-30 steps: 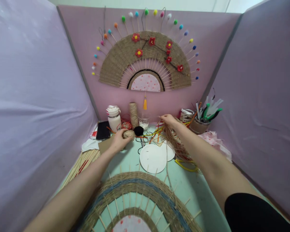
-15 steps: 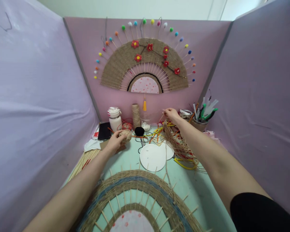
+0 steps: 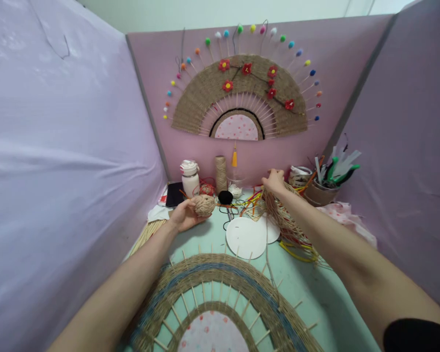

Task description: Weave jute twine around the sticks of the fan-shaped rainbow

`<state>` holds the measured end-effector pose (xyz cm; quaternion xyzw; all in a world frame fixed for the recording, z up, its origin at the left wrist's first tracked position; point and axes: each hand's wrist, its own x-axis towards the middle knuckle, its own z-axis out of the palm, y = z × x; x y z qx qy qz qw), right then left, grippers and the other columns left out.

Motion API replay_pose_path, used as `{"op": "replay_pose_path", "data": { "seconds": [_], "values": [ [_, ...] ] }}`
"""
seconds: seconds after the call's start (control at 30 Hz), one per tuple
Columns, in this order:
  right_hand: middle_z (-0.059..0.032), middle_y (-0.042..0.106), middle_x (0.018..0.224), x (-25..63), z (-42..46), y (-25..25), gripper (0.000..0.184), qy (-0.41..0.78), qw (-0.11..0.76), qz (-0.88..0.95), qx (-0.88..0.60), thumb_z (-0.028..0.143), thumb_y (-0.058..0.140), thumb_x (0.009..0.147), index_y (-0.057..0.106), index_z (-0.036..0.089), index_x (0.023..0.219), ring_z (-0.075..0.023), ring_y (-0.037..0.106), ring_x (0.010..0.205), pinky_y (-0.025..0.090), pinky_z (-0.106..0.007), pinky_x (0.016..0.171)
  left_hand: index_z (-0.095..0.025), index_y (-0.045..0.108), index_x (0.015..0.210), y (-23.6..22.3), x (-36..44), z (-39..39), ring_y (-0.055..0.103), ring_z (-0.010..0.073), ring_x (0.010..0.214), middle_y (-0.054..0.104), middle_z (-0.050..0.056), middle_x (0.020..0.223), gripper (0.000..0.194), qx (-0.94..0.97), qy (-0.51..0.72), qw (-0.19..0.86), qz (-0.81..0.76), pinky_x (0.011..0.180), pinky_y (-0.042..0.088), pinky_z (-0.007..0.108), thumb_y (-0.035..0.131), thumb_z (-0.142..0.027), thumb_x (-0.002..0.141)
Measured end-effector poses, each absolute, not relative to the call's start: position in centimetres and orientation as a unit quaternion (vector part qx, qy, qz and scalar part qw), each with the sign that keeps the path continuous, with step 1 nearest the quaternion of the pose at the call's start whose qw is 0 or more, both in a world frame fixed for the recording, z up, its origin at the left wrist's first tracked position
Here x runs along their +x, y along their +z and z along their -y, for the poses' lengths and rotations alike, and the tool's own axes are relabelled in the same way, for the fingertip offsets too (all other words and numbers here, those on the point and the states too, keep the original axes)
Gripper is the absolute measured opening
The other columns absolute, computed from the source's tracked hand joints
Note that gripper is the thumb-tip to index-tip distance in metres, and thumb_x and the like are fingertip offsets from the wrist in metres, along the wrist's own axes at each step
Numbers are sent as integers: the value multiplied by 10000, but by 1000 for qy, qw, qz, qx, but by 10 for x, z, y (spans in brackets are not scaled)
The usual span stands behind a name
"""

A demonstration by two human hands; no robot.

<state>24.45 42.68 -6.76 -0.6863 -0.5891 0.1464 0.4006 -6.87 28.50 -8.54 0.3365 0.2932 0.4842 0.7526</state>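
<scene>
Left of centre in the frame, the left hand [image 3: 185, 216] cradles a round ball of tan twine [image 3: 204, 206], its fingers curled around the near side and underneath, just in front of a white lidded bottle [image 3: 190, 180]. Right of centre, the right hand [image 3: 274, 182] has its fingers bent close together above a loose bundle of tan fibre strands [image 3: 278, 213], though whether they pinch a strand I cannot tell. At lower centre lies an arched, blue-banded tan woven fan [image 3: 213, 261] with pale sticks.
</scene>
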Motion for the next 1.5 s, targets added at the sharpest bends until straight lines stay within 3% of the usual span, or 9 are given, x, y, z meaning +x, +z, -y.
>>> {"op": "replay_pose_path", "data": {
  "seconds": [0.1, 0.27, 0.37, 0.47, 0.57, 0.67, 0.87, 1.23, 1.5],
  "values": [
    [-187, 458, 1218, 227, -409, -65, 372, 137, 408, 662, -613, 116, 531, 704, 569, 96, 1073, -282, 456, 1161, 331, -406, 1006, -182, 534, 1152, -87, -66, -286, 581, 225, 1020, 585, 94, 1197, 592, 368, 512, 707, -321, 879, 445, 388, 547, -62, 573],
    [-58, 649, 877, 177, -356, -72, 123, 299, 343, 773, -443, 208, 567, 757, 618, 153, 855, -162, 610, 813, 480, -300, 796, -167, 522, 1137, -95, -52, -291, 561, 216, 1037, 597, 89, 1129, 677, 431, 572, 600, -357, 924, 409, 371, 593, 14, 489],
    [-92, 631, 1029, 151, -329, -83, 364, 419, 341, 750, -382, 323, 667, 714, 567, 151, 1018, -163, 624, 826, 502, -310, 756, -182, 479, 1186, -100, -42, -292, 531, 224, 1085, 542, 90, 1197, 732, 490, 584, 512, -396, 925, 411, 356, 618, -6, 489],
    [-127, 568, 1179, 138, -320, -94, 558, 468, 354, 729, -353, 302, 712, 681, 476, 160, 1166, -167, 626, 907, 502, -323, 798, -206, 422, 1262, -104, -37, -292, 522, 235, 1105, 483, 99, 1277, 747, 592, 549, 393, -439, 913, 426, 365, 611, -55, 556],
    [-134, 561, 1196, 139, -320, -100, 513, 435, 340, 741, -382, 244, 696, 690, 497, 150, 1153, -175, 620, 940, 496, -327, 815, -169, 445, 1243, -109, -42, -297, 493, 241, 1140, 500, 113, 1248, 690, 685, 507, 221, -474, 973, 386, 385, 556, -36, 575],
    [-112, 632, 1075, 153, -320, -101, 308, 375, 293, 775, -416, 207, 642, 722, 587, 135, 1017, -180, 629, 891, 493, -322, 799, -126, 493, 1167, -116, -53, -306, 478, 254, 1138, 533, 132, 1181, 637, 700, 455, 95, -542, 1000, 359, 394, 518, 0, 543],
    [-63, 698, 853, 177, -321, -93, 131, 307, 251, 813, -426, 175, 578, 755, 653, 139, 857, -166, 642, 783, 487, -272, 735, -162, 511, 1083, -127, -58, -317, 511, 265, 1043, 572, 109, 1075, 527, 658, 404, 49, -633, 905, 427, 409, 547, -51, 569],
    [-108, 670, 957, 118, -383, -59, 190, 135, 256, 846, -448, 110, 539, 747, 655, 123, 896, -203, 591, 920, 432, -289, 814, -130, 522, 1084, -118, -73, -325, 447, 267, 1092, 546, 141, 1092, 500, 719, 331, -35, -611, 964, 377, 406, 477, -20, 598],
    [-72, 646, 921, 138, -339, -30, 145, 91, 246, 884, -386, 136, 571, 778, 646, 131, 901, -146, 576, 853, 429, -253, 798, -160, 435, 1293, -138, -62, -344, 295, 284, 1319, 398, 127, 1416, 652, 818, 189, -31, -543, 1054, 262, 474, 454, -71, 648]
  ]
}}
